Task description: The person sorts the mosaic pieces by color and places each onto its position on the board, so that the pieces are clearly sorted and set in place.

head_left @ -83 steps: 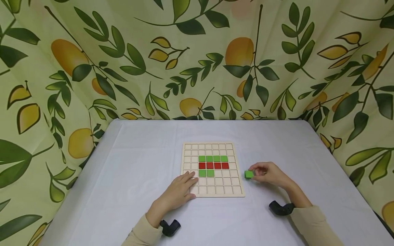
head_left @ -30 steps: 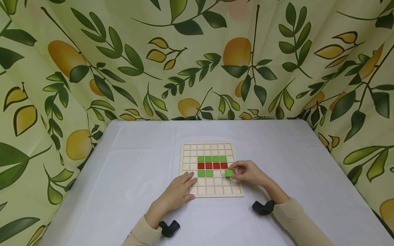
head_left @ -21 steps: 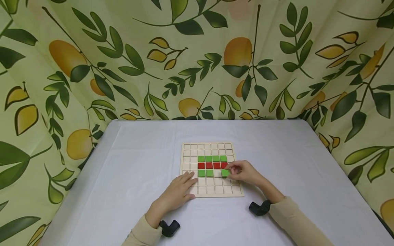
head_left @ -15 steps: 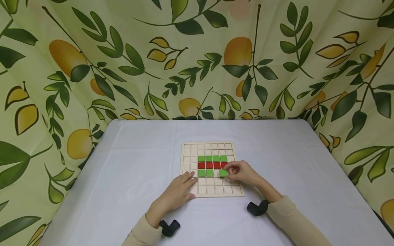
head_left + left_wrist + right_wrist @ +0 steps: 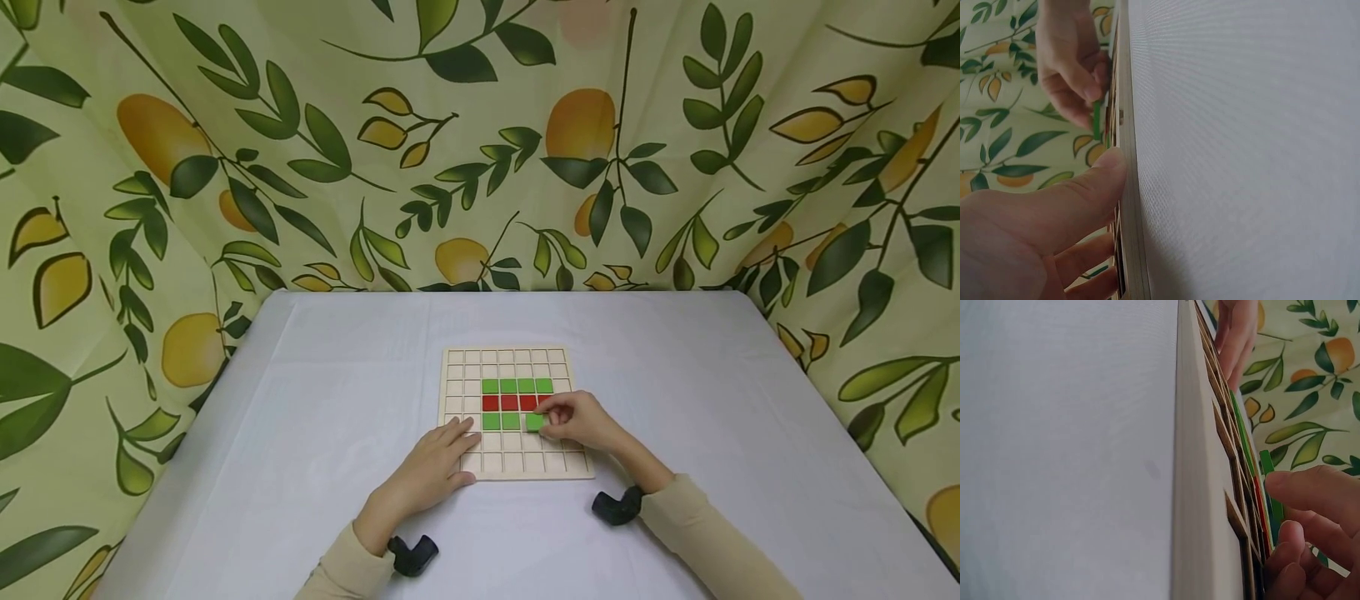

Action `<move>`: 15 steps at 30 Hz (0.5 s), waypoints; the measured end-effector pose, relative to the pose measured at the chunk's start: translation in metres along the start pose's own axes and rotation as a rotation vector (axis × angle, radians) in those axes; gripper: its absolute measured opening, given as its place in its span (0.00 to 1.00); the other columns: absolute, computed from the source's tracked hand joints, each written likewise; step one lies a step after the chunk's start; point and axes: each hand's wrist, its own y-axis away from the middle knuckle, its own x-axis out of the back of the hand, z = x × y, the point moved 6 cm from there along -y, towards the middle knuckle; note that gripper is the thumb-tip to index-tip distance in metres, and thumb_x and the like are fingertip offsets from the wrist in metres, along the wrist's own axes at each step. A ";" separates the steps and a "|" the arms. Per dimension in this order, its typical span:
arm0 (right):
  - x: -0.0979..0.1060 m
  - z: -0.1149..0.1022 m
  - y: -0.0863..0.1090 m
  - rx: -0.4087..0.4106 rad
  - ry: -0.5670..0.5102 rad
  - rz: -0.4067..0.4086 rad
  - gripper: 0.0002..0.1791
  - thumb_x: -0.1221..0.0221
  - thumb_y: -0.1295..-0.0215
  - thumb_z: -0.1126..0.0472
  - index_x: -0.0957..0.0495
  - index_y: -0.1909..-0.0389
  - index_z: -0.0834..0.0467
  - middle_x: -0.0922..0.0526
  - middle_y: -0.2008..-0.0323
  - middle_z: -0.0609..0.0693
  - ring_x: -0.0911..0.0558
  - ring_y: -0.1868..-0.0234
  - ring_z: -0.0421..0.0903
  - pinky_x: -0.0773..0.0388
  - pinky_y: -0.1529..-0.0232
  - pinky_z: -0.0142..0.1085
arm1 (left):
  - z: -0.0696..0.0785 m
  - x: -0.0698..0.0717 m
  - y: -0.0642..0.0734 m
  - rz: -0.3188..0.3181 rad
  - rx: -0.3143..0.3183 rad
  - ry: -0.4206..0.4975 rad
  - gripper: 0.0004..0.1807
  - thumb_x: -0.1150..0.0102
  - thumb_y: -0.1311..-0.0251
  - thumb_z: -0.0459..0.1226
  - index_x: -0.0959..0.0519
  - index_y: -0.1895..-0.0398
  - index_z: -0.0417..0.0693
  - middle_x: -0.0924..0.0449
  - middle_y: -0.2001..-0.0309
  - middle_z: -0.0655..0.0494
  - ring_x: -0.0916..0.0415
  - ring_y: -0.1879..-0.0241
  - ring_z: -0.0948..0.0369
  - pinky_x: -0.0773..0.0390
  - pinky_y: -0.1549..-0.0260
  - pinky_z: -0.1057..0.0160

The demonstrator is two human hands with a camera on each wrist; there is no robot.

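Observation:
A wooden grid board (image 5: 533,472) lies on the table, its cells edged by thin raised strips. Near its middle are a row of green tiles (image 5: 507,386), a row of red tiles (image 5: 509,403) below, and a pair of green tiles (image 5: 500,422) under those. My right hand (image 5: 581,421) pinches a green tile (image 5: 534,422) between thumb and fingers, close over the cell right of that pair. In the right wrist view this tile (image 5: 1267,464) stands just above the board. My left hand (image 5: 431,465) rests with extended fingers on the board's lower left edge.
A white cloth (image 5: 337,375) covers the table, and a leaf-and-fruit patterned curtain (image 5: 480,200) hangs around its back and sides. Black devices sit at both wrists, one by the left cuff (image 5: 414,556) and one by the right cuff (image 5: 618,506).
My right hand has carried the green tile leftward from beside the board to over the third row of tiles, creeping left in the last second. My left hand has stayed put.

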 end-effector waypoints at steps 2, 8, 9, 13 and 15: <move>-0.001 0.000 -0.001 -0.002 0.005 0.002 0.15 0.30 0.51 0.67 0.17 0.61 0.67 0.27 0.79 0.48 0.33 0.78 0.33 0.34 0.77 0.23 | 0.000 0.000 0.000 0.001 -0.003 0.000 0.31 0.40 0.39 0.43 0.31 0.34 0.42 0.38 0.28 0.43 0.43 0.27 0.42 0.39 0.30 0.44; -0.003 0.000 -0.002 -0.013 0.017 0.003 0.15 0.30 0.51 0.67 0.17 0.61 0.66 0.27 0.79 0.48 0.33 0.79 0.33 0.35 0.78 0.23 | 0.000 0.000 0.000 0.005 -0.006 -0.001 0.31 0.40 0.39 0.42 0.31 0.34 0.41 0.38 0.28 0.43 0.42 0.27 0.43 0.39 0.30 0.44; -0.003 0.000 -0.002 -0.012 0.020 0.003 0.15 0.31 0.51 0.67 0.17 0.61 0.66 0.27 0.79 0.48 0.33 0.79 0.33 0.35 0.78 0.23 | 0.001 0.001 0.000 0.006 -0.008 -0.002 0.31 0.40 0.39 0.42 0.31 0.34 0.41 0.38 0.28 0.43 0.42 0.27 0.43 0.38 0.30 0.44; -0.003 -0.003 -0.002 -0.003 0.036 0.007 0.14 0.31 0.51 0.67 0.17 0.61 0.66 0.27 0.79 0.47 0.33 0.79 0.32 0.35 0.79 0.23 | 0.001 0.001 0.000 0.008 -0.012 0.002 0.31 0.39 0.40 0.41 0.31 0.34 0.41 0.38 0.28 0.43 0.43 0.27 0.43 0.38 0.30 0.44; -0.004 -0.004 -0.003 0.003 0.044 0.009 0.14 0.31 0.50 0.67 0.17 0.61 0.66 0.27 0.79 0.47 0.33 0.79 0.32 0.35 0.79 0.23 | 0.001 0.001 0.000 0.006 -0.011 0.003 0.31 0.39 0.40 0.41 0.32 0.34 0.41 0.38 0.28 0.43 0.43 0.27 0.42 0.38 0.30 0.44</move>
